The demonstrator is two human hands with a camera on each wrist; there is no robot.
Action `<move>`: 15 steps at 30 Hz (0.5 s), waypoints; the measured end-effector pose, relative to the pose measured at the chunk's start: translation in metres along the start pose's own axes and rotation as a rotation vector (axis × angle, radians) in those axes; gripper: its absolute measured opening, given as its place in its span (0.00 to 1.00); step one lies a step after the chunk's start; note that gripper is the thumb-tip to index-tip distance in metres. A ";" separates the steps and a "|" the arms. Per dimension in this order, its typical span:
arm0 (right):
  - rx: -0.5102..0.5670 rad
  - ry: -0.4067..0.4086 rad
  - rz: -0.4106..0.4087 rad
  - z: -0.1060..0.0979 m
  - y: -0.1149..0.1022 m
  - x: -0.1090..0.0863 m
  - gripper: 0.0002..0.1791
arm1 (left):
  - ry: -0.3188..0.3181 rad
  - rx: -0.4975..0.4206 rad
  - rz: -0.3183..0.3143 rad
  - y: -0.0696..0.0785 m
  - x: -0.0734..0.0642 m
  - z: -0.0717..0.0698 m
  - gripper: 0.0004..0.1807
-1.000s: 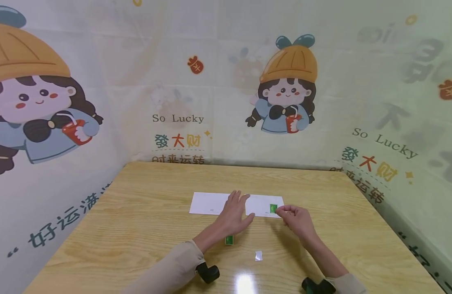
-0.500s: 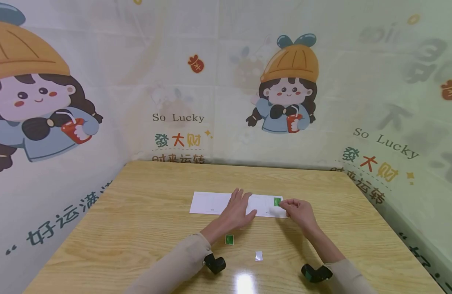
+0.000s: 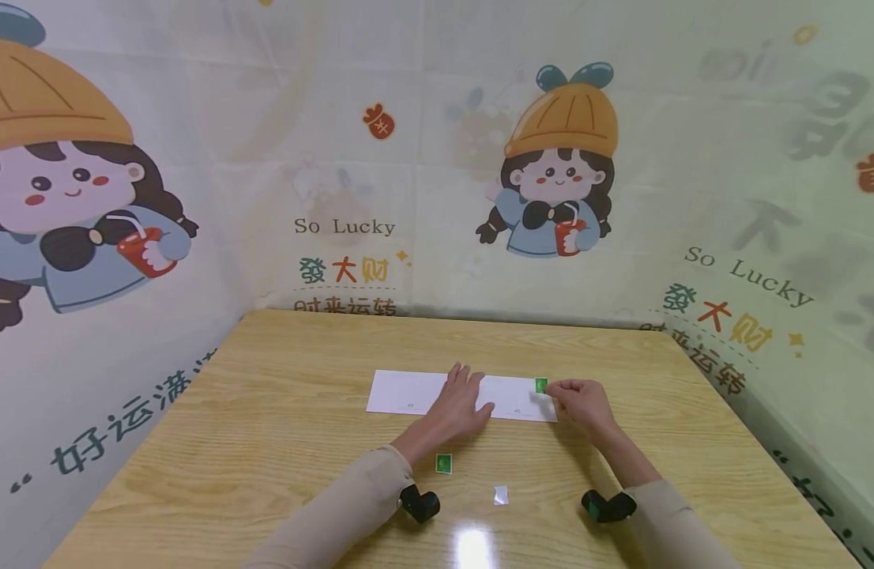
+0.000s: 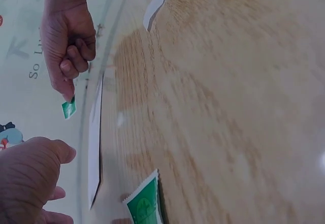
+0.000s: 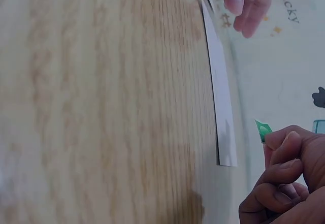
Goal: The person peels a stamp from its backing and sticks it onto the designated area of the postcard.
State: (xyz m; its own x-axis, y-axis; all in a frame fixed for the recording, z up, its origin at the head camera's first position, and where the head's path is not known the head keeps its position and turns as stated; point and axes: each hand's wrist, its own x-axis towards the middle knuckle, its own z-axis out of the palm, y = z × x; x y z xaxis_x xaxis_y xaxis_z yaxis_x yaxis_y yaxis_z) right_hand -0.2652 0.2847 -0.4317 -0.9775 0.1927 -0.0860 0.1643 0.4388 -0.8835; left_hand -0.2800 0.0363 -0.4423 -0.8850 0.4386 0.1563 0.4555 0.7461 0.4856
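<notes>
Between thumb and fingertips my right hand [image 3: 582, 403] pinches a green postage stamp [image 3: 541, 386]. In the right wrist view the stamp [image 5: 263, 130] is held up above the surface, near the end of a white envelope [image 5: 223, 107]. From the head, it appears over the upper right corner of the right-hand envelope [image 3: 515, 403]. A second white envelope [image 3: 397, 391] lies to the left. My left hand [image 3: 460, 405], its fingers extended, is over where the two envelopes meet; whether it touches them I cannot tell. Another green stamp [image 3: 444, 464] lies in front of it.
A small white scrap of paper [image 3: 501, 495] lies on the wooden table [image 3: 288, 442], between the forearms. Black wrist cameras sit at both cuffs. A printed cloth [image 3: 437, 182] hangs behind the table and along its sides.
My right hand has carried the stamp up and slightly right, from the lower right part of the envelope to its upper right corner. The left hand has stayed nearly in place.
</notes>
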 end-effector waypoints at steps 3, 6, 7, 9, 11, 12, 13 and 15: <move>-0.005 -0.015 0.018 -0.001 0.004 0.005 0.17 | -0.012 0.001 -0.006 -0.001 0.000 0.001 0.33; -0.025 -0.016 0.042 -0.002 0.008 0.010 0.17 | -0.027 0.002 -0.007 -0.002 0.000 0.002 0.33; -0.029 -0.014 0.049 -0.003 0.009 0.011 0.17 | -0.030 0.004 -0.005 -0.002 0.001 0.003 0.33; -0.031 -0.017 0.058 -0.004 0.010 0.013 0.16 | -0.036 0.008 -0.005 -0.002 0.001 0.003 0.33; -0.029 -0.027 0.058 -0.006 0.011 0.016 0.15 | -0.042 0.013 -0.011 -0.002 0.002 0.003 0.33; -0.028 -0.033 0.060 -0.007 0.011 0.018 0.15 | -0.044 0.012 -0.014 -0.001 0.002 0.003 0.33; -0.028 -0.037 0.065 -0.007 0.011 0.019 0.15 | -0.047 0.016 -0.020 -0.001 0.003 0.003 0.33; -0.031 -0.048 0.069 -0.009 0.009 0.022 0.14 | -0.051 0.019 -0.022 -0.001 0.004 0.002 0.33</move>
State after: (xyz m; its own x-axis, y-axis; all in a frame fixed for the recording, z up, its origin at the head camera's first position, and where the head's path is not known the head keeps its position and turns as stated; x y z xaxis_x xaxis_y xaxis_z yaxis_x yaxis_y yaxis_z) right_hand -0.2837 0.3005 -0.4378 -0.9687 0.1819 -0.1691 0.2351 0.4526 -0.8602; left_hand -0.2839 0.0387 -0.4435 -0.8891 0.4465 0.1010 0.4380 0.7653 0.4717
